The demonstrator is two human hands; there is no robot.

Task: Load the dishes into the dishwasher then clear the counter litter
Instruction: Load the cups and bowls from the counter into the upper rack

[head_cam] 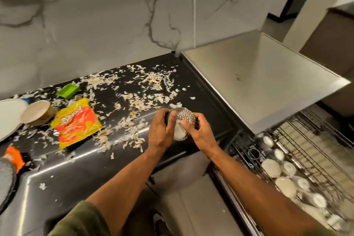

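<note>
Head view: both hands hold a patterned bowl (184, 122) above the near right edge of the black counter (80, 174). The left hand (161, 130) curls round its left side, the right hand (197, 132) pinches its right side. At right, the wire rack (310, 151) holds pale upturned dishes (271, 167). Far left, a paper cup (37, 112) lies tipped beside a yellow-red wrapper (76, 122). A green tray (68, 90) sits among scattered shavings (134, 101).

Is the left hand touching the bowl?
Touching. The head view shows the left hand gripping the bowl, thumb across its patterned side.
</note>
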